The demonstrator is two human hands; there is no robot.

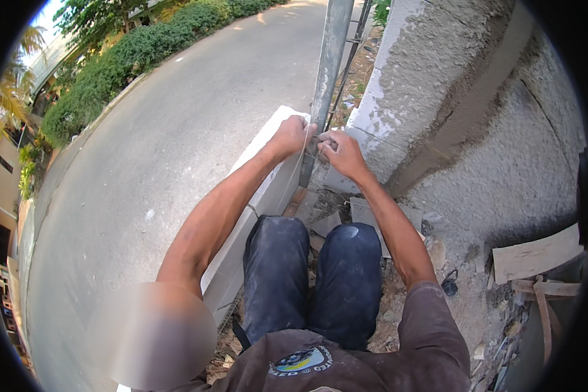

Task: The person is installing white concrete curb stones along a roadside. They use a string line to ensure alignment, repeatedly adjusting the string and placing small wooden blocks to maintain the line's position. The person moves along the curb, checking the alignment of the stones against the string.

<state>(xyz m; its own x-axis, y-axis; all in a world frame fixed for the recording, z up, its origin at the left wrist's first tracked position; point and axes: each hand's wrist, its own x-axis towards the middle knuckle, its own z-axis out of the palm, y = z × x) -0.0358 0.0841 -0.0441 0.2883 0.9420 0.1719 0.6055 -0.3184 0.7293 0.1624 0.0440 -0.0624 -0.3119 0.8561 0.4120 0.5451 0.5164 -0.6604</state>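
Observation:
A grey metal pole (332, 62) rises in front of me, beside the end of a low white wall (262, 140). My left hand (291, 137) is closed at the pole's left side, its fingers pinching a thin pale string (294, 178). Down from that hand the string runs along the wall toward me. On the pole's other side, my right hand (342, 153) is closed too, thumb and fingers pinched together where thin strands of the string cross the pole. The fingertips partly hide the strands, so I cannot tell whether they are knotted.
Dark rebar (353, 49) stands behind the pole. To the right is a rough mortared wall (431, 65) with a wet-looking strip. Broken tile pieces (326, 224) and rubble lie around my knees. A paved road (144, 157) and a hedge (137, 65) are on the left; boards (536, 253) lie at right.

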